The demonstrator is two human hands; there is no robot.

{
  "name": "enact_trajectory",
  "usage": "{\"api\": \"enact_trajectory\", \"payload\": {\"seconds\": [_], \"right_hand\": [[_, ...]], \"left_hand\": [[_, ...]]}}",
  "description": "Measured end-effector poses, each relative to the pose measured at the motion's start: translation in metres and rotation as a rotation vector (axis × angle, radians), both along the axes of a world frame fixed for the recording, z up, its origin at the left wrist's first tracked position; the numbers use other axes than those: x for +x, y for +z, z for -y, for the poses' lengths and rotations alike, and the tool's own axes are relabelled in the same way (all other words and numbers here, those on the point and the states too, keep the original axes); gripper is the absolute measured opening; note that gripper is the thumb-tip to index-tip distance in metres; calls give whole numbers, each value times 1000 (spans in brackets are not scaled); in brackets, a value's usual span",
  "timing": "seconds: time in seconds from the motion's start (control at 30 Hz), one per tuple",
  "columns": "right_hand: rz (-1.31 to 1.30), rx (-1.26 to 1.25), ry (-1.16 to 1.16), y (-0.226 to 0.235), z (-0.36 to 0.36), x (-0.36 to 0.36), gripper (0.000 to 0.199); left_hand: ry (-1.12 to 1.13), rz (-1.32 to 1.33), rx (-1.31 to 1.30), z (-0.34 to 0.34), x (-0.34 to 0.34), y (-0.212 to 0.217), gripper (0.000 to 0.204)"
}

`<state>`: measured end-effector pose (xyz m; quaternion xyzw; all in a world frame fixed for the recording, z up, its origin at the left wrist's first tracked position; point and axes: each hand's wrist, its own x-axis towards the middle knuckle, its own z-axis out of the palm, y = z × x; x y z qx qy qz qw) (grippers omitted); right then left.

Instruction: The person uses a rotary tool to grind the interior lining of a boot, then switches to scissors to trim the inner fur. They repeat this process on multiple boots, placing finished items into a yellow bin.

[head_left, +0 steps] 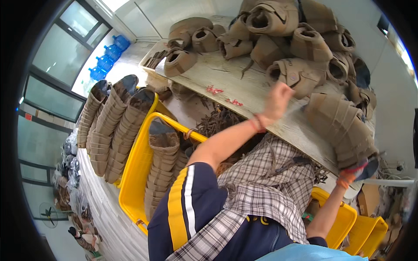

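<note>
from where i stand, one person is at a pale worktable (217,71), wearing a checked apron (278,187) over a navy garment with yellow and white stripes on the sleeve. the left hand (278,102) is raised over the near edge of the table, just beside a tan shoe upper (300,77) with a flap on its side; its fingers are loosely curled and blurred, and i cannot tell whether they pinch anything or touch that upper. the right hand (349,175), red and orange about the fingers, is low at the table's right end and holds the lower end of a curved stack of nested uppers (339,124), fingers closed against the dark end piece; their far side is hidden. this stack lies along the right edge of the table and bends downward past it. behind it, a heap of tan uppers (278,19) covers the back right of the surface, with a smaller group (180,63) at the far left corner. red scraps (214,89) lie on the boards between. under the table, dark strips (220,119) are tangled together. left of the person, a yellow crate (133,195) holds upright nested stacks (161,182), with further tall stacks (100,143) outside its far side. yellow bins (342,224) stand at lower right, and blue water bottles (104,63) are lined up by the windows.
</note>
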<state>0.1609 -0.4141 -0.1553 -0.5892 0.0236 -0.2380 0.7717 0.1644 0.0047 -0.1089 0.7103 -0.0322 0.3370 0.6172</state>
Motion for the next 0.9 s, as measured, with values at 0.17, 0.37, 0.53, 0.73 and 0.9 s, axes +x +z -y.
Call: {"api": "enact_trajectory", "payload": {"seconds": [0.17, 0.37, 0.53, 0.73, 0.9], "right_hand": [[-134, 97, -92, 45, -17, -87, 66], [-207, -14, -108, 39, -10, -128, 59], [-256, -123, 58, 47, -27, -147, 56], [-151, -465, 416, 93, -84, -168, 46], [-121, -1368, 558, 188, -165, -187, 35]], "left_hand": [[1217, -84, 897, -238, -71, 57, 35], [736, -726, 835, -357, -86, 49, 36], [534, -370, 543, -282, -117, 77, 32], [-242, -375, -778, -182, -199, 119, 34], [-618, -582, -1185, -118, -226, 65, 35]]}}
